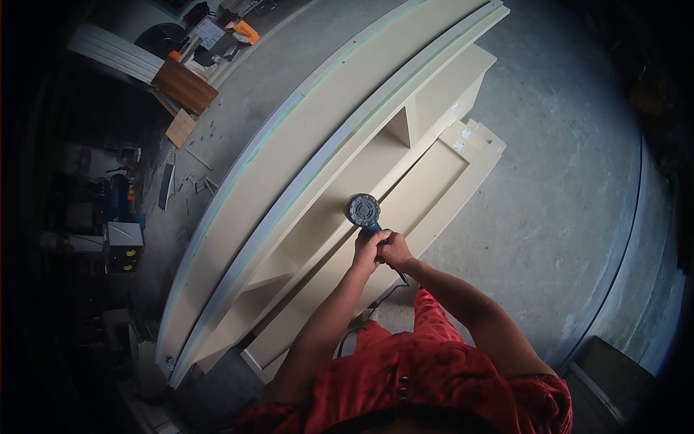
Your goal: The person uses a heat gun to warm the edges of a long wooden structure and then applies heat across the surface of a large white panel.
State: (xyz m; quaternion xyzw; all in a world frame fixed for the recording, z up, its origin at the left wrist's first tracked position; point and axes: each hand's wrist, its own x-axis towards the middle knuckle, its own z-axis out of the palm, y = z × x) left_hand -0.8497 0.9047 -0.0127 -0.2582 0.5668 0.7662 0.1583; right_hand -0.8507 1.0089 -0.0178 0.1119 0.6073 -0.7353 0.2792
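Both my hands are wrapped round the handle of a blue and black corded heat gun [362,210], its round vented back end facing up at me. My left hand [367,249] and my right hand [395,250] meet side by side on the grip. A dark cord [390,291] runs from below my hands towards my legs. The heat gun overlaps a long cream cabinet [354,170] with open compartments. On my side of that cabinet lies a cream framed panel [426,184]. The nozzle end is hidden behind the tool body.
Beyond the cabinet stretches a long curved cream board [289,141] with greenish edges. Scraps and offcuts [202,184] lie on the concrete floor [549,188] at left. Stacked boards [116,54] and a brown wooden piece [184,85] are at upper left.
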